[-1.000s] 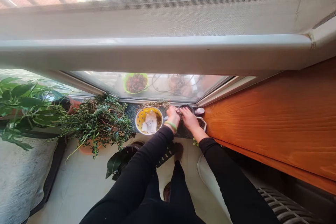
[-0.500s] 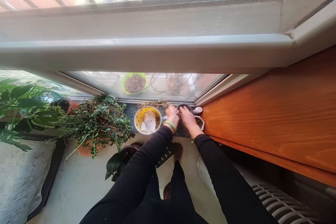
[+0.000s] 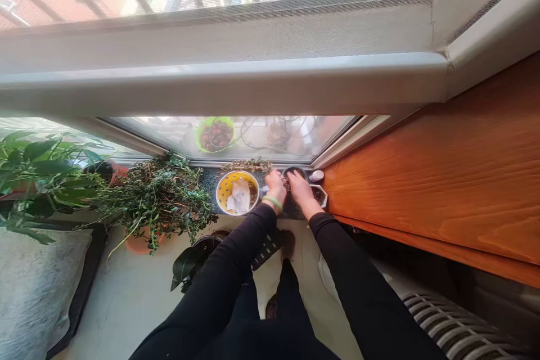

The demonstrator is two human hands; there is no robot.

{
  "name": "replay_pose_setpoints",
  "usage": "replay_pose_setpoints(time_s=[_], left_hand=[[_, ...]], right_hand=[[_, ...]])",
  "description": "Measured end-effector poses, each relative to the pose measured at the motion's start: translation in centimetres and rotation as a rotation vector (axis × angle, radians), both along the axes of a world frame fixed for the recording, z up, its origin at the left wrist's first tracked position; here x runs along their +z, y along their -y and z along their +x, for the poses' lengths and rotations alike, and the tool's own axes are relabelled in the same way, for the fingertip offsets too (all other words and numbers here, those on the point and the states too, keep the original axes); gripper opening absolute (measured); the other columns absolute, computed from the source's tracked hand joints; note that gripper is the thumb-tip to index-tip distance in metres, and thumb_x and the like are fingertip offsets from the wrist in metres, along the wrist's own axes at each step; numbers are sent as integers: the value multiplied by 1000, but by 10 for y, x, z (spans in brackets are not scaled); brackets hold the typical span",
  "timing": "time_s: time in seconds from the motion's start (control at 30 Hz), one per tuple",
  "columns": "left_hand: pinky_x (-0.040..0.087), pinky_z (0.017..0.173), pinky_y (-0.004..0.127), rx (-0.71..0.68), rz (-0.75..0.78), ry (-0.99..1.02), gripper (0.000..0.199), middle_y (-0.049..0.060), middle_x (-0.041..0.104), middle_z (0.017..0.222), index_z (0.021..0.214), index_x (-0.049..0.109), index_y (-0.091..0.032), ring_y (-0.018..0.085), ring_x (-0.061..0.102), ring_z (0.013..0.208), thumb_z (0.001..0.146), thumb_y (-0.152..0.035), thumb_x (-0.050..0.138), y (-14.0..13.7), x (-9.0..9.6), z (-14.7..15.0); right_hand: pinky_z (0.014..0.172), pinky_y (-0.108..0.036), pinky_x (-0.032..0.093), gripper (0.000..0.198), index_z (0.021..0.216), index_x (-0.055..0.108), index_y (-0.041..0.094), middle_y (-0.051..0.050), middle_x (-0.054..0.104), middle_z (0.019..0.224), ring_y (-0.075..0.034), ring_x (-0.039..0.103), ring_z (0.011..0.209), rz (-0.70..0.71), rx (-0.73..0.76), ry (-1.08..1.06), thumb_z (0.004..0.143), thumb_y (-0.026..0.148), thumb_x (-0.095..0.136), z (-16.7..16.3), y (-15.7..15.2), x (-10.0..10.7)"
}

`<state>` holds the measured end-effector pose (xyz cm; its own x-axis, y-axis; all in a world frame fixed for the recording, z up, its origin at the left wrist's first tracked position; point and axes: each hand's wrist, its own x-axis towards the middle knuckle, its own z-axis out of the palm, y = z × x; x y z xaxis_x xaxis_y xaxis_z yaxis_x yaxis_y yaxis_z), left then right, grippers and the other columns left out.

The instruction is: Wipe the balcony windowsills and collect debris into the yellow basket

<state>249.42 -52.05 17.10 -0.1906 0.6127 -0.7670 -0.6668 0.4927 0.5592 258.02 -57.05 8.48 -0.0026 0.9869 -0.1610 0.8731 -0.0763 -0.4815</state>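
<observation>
A small dark round pot (image 3: 301, 170) stands on the sill near the window, and both hands are at its near side. My left hand (image 3: 276, 187), a pale green bangle at its wrist, is closed at the pot's left; what its fingers hold is too small to make out. My right hand (image 3: 300, 190) bends its fingers down over the pot's rim, closed, with the tips partly hidden. Brownish bits show between the hands. Left of them sits a yellow patterned bucket (image 3: 223, 184) with white paper-like pieces inside. Behind the bucket lies a dried plant (image 3: 250, 165).
A white angular pot (image 3: 324, 197) of soil and a small white bottle (image 3: 316, 176) stand beside the orange wooden panel (image 3: 422, 163). Leafy plants (image 3: 156, 197) crowd the left. A dark-leaved potted plant (image 3: 185, 264) is on the floor. The window frame (image 3: 219, 87) runs above.
The view has turned slightly. Both hands stay at the dark pot with almost the same finger positions; nothing on the sill has visibly moved.
</observation>
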Motion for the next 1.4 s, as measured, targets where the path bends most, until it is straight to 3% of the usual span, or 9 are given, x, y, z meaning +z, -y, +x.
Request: replay_pose_setpoints(time_s=[0.3,0.53,0.83,0.97,1.13,1.4], left_hand=[[14,41,16,5,20,4,34,-11,22,53,66,35,-20,3,17,40,87,-15,61,0,9,-9],[14,41,17,15,40,11,37,-11,22,51,62,30,-20,4,17,39,90,-7,50,0,15,-10],[14,41,17,0,42,85,33,-12,22,50,65,36,-19,3,17,38,92,-10,53,-6,14,-5],[15,41,18,-8,44,112,36,-11,21,50,62,32,-20,3,17,38,93,-6,47,-2,11,1],[15,41,18,-19,53,123,38,-11,22,52,62,31,-21,3,17,39,91,-11,56,0,7,4],[14,41,18,-25,40,119,34,-11,23,52,65,36,-20,3,18,39,90,-12,57,-1,-1,-2]], right_hand=[[115,-38,42,51,142,56,7,-17,58,145,-25,43,144,-27,7,25,95,4,35,-1,0,3],[115,-41,42,52,143,54,5,-18,57,145,-27,41,145,-40,18,-19,95,4,33,0,0,3],[113,-42,43,55,140,57,8,-19,61,139,-29,50,138,16,12,-53,85,10,59,9,0,11],[107,-41,45,41,123,69,16,-13,69,129,-27,59,125,152,-36,-122,83,14,61,7,1,20],[83,-30,48,25,98,75,20,-9,77,102,-22,66,95,39,-141,-77,87,14,53,1,-4,28],[72,-31,41,23,105,69,14,-14,75,95,-23,65,81,-36,-230,-9,95,18,48,2,-5,24]])
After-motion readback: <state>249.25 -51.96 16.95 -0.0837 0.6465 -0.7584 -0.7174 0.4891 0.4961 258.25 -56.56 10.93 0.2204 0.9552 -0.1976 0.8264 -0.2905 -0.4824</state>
